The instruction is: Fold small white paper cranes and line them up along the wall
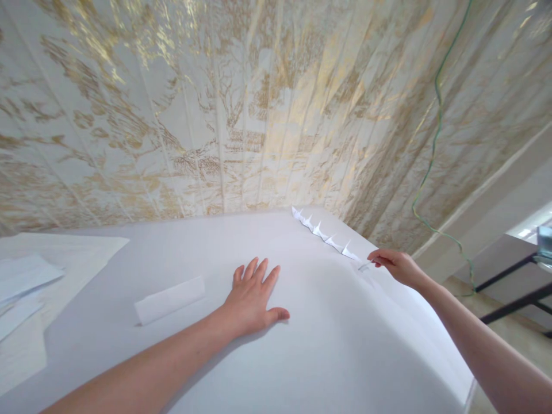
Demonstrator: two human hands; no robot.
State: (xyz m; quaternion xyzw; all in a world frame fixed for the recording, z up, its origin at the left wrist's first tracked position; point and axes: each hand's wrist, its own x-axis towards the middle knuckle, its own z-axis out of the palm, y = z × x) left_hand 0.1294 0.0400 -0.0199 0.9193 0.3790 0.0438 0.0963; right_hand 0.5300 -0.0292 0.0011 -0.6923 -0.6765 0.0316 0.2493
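My left hand point(254, 299) lies flat on the white table point(302, 368), its fingers spread and nothing in it. To its left a folded white paper strip point(170, 300) rests on the surface. My right hand point(399, 267) is pinched at the table's right side, holding a small white paper piece point(364, 266) by its end. That piece is blurred. Just beyond it, a slanting row of several small folded white paper boats point(318, 231) with pointed tips runs toward the back edge.
Loose white paper sheets point(26, 282) overlap at the far left. A gold-patterned curtain point(194, 115) hangs behind the table. A green cord point(435, 138) dangles at the right, near a dark metal frame point(509, 307) standing beyond the table's right edge.
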